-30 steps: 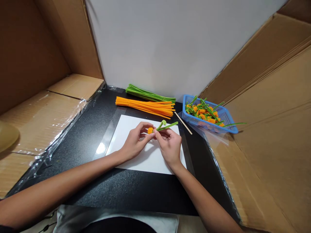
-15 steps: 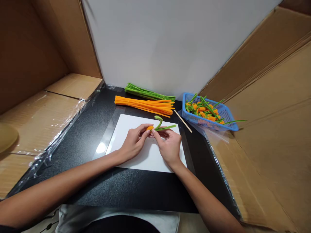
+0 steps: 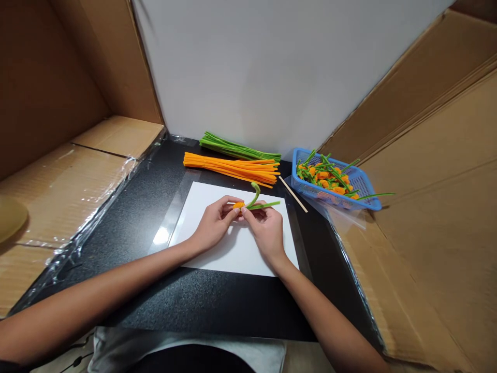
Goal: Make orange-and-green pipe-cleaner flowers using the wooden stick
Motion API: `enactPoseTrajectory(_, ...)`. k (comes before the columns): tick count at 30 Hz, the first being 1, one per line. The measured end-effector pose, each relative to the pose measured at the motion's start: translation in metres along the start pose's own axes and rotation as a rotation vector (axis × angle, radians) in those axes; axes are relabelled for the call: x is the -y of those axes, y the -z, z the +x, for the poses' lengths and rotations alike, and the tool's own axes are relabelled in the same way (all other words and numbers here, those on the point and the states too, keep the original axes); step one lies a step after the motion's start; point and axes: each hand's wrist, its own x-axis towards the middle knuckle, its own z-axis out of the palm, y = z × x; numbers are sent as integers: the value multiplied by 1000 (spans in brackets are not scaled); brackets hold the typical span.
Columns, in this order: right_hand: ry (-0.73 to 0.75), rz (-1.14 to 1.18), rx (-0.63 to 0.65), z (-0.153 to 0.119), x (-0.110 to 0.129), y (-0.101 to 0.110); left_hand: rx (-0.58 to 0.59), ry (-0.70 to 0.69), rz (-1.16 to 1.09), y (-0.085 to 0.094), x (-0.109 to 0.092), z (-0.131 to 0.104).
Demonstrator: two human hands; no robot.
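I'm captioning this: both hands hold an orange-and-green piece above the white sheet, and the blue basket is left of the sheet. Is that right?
One slip: the head view shows the blue basket to the right of the white sheet, not left. The rest stands: left hand and right hand hold the orange-and-green piece above it.

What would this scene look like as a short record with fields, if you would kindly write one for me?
Held item: orange-and-green fuzzy piece, one green end curving up, another nearly straight
Left hand: at its orange part
Right hand: pinching near where orange meets green
Beneath hands: white sheet on black table
Beyond sheet: orange bundle, with green bundle behind
Right of bundles: thin pale stick
Far right: blue basket holding orange and green pieces
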Motion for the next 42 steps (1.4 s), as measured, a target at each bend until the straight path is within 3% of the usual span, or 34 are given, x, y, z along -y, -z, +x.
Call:
enactPoseTrajectory(3, 64, -115, 14, 1, 0, 2, -36, -79, 141, -1, 0, -5)
enactPoseTrajectory(7, 23, -132, -32, 3, -2, 2, -51, -136, 246, -3, 2, -7)
enactPoseTrajectory(11, -26, -52, -31, 2, -9, -1, -46, -130, 189, -5, 2, -7)
enactPoseTrajectory(15, 22, -135, -46, -2, -12, -3, -29, -113, 185, -5, -1, -7)
enactPoseTrajectory(23, 83, -267, -54, -5, -4, -5, -64, -275, 471, -5, -1, -11)
enactPoseTrajectory(26, 42, -167, -36, -2, -4, -3, -102, -242, 436, -5, -4, -9)
enactPoseTrajectory(29, -61, 46, 63, 4, -4, 0, -147, -179, 388, -3, -8, -5)
enactPoseTrajectory(32, -127, 174, 214, 8, 1, 5, -37, -113, 252, 4, -11, 1)
enactPoseTrajectory(36, -127, 176, 286, 6, 10, 7, 69, -65, 46, 12, -12, 6)
enactPoseTrajectory(39, -107, 170, 283, 1, 15, 4, 55, -113, 79, 9, -15, 2)
enactPoseTrajectory(42, -109, 178, 309, -4, 16, -1, -33, -130, 95, 2, -19, -4)
